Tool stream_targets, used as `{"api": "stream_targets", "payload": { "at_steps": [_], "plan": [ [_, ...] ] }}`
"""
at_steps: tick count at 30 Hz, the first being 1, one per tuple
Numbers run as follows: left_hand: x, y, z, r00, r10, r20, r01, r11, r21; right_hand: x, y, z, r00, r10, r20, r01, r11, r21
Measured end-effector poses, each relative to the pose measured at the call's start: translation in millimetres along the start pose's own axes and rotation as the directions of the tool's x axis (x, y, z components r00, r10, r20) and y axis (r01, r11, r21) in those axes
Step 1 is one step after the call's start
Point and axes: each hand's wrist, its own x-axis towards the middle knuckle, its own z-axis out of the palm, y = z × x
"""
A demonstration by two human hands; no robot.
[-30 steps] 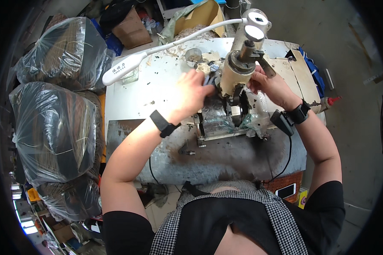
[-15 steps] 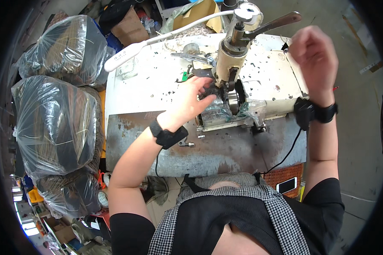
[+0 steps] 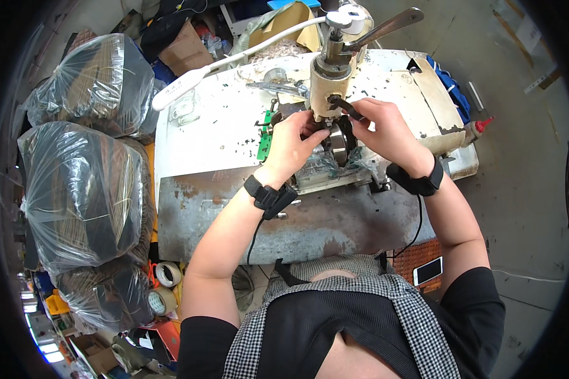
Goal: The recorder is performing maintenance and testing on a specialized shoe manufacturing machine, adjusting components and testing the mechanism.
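A cream bench machine [image 3: 330, 82] with a round shiny metal wheel [image 3: 339, 144] stands on the worktable. My left hand [image 3: 289, 144] is at the left of the wheel, thumb and fingers closed together under the machine head. Whatever they pinch is hidden. My right hand [image 3: 385, 131] reaches in from the other side. Its thumb and fingers close on the end of a short dark lever [image 3: 346, 106] that juts from the front of the head. Torn clear plastic [image 3: 319, 165] wraps the base below the wheel.
A white lamp arm [image 3: 250, 52] crosses behind the machine. Green metal piece [image 3: 265, 140] and dark scraps lie on the white tabletop [image 3: 202, 142]. Plastic-wrapped bundles [image 3: 85, 196] are stacked at the left. Beside my right elbow lies a phone [image 3: 428, 271].
My right hand has come down from the upper right to the dark lever, which has swung up and rightward. My left fingers have closed in beside the wheel. The view has shifted slightly.
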Motion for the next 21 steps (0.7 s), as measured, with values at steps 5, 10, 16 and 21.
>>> {"api": "stream_targets", "payload": {
  "at_steps": [5,10,16,21],
  "plan": [
    [0.8,5.4,-2.9,0.999,0.010,0.039,-0.013,0.997,0.070,-2.0,-2.5,11.8,0.601,0.639,0.480,-0.777,0.328,0.537],
    [2.0,7.0,-5.0,0.997,-0.023,0.076,0.023,1.000,0.003,9.6,5.6,35.0,0.468,0.655,0.594,-0.814,0.057,0.578],
    [4.4,8.0,-8.2,0.995,-0.009,0.101,0.003,0.999,0.052,9.4,10.4,48.1,0.470,0.667,0.578,-0.738,-0.062,0.672],
    [5.4,4.3,-6.9,0.995,0.001,0.096,-0.004,1.000,0.031,3.0,7.6,43.1,0.526,0.612,0.591,-0.667,-0.135,0.733]
  ]
}}
